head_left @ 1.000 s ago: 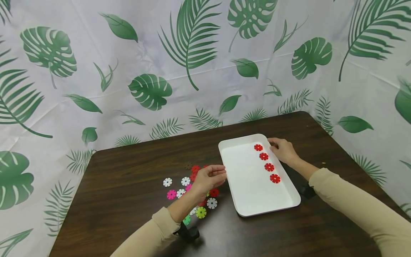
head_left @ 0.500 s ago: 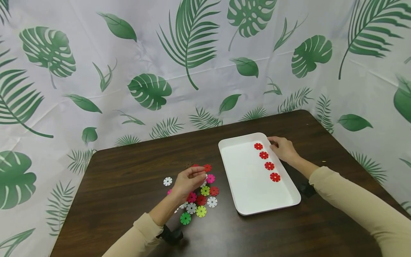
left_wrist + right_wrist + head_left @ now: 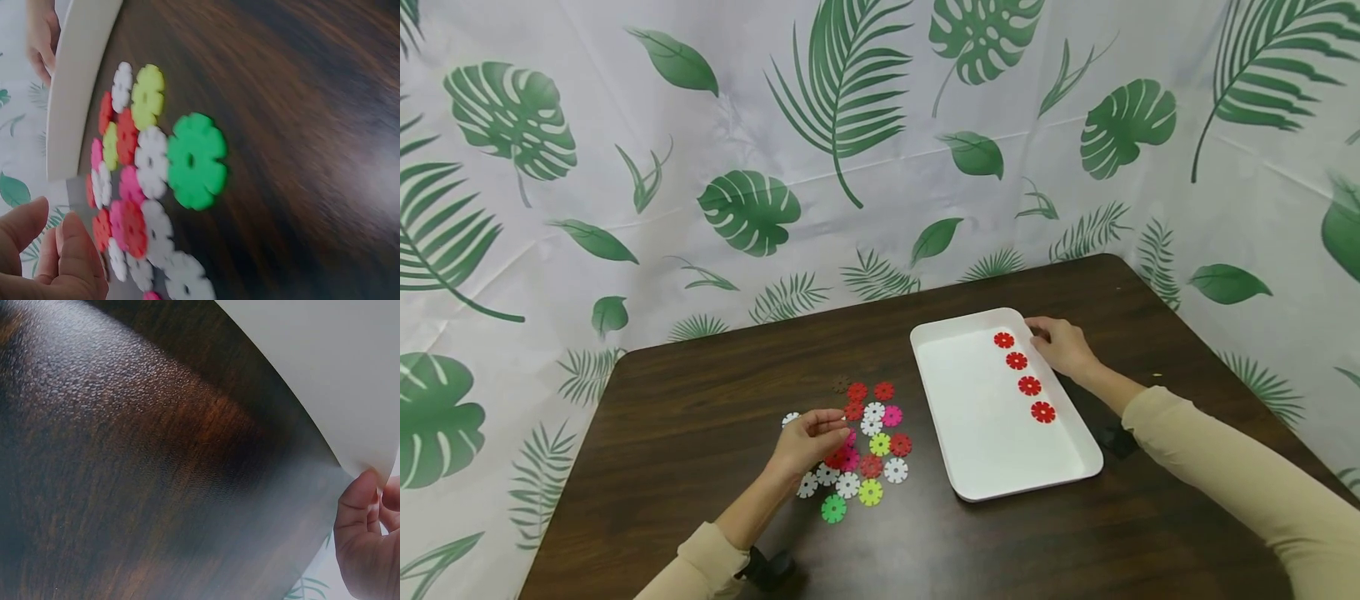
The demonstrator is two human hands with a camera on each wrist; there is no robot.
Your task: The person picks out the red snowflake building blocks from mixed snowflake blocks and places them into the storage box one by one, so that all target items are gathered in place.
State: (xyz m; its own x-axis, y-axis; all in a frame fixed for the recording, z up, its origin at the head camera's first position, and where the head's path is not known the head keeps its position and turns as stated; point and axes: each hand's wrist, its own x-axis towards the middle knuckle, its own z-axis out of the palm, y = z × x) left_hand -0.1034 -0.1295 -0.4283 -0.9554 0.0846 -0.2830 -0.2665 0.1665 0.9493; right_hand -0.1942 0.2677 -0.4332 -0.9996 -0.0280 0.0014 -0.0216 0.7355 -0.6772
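While the right hand (image 3: pixel 369 540) pinches the tray (image 3: pixel 331 369), its view misses the left hand (image 3: pixel 805 443), fingers (image 3: pixel 76 256) parted, empty.

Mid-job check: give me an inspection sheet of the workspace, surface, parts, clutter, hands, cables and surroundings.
Surface: dark wood-grain table
Job's things: white tray holding four red discs lined along its right side; loose multicoloured discs beside it, some overlapping
Clutter: one small speck, unidentifiable
Left hand: at the loose discs; nothing seen held
Right hand: pinches the tray near its far right corner
Cables: nothing seen
Surroundings: leaf-print cloth beyond the table
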